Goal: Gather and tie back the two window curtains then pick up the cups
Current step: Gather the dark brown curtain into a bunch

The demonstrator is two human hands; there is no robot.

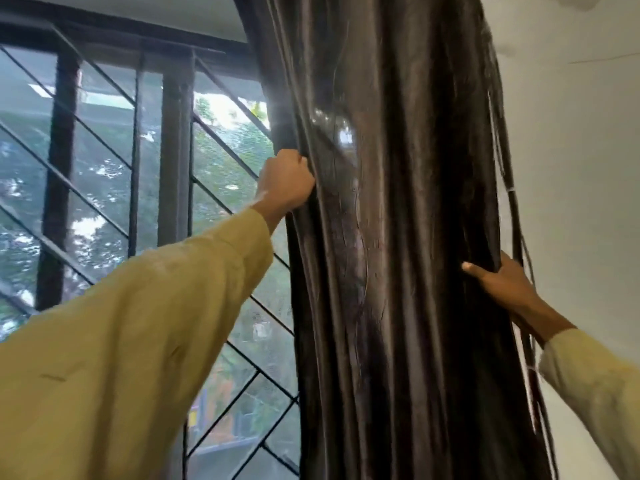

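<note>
Dark curtain hangs bunched at the right side of the window, against the white wall; left hand is fisted on its window-side edge, fingers curled tight into the folds; right hand wraps the wall-side edge lower down, thumb across the front, other fingers hidden behind the cloth. Step looks like gathering: draw both edges together into one tight column, level the hands, catch the loose cords on the wall side before tying; no tie-back or cups in view.
</note>
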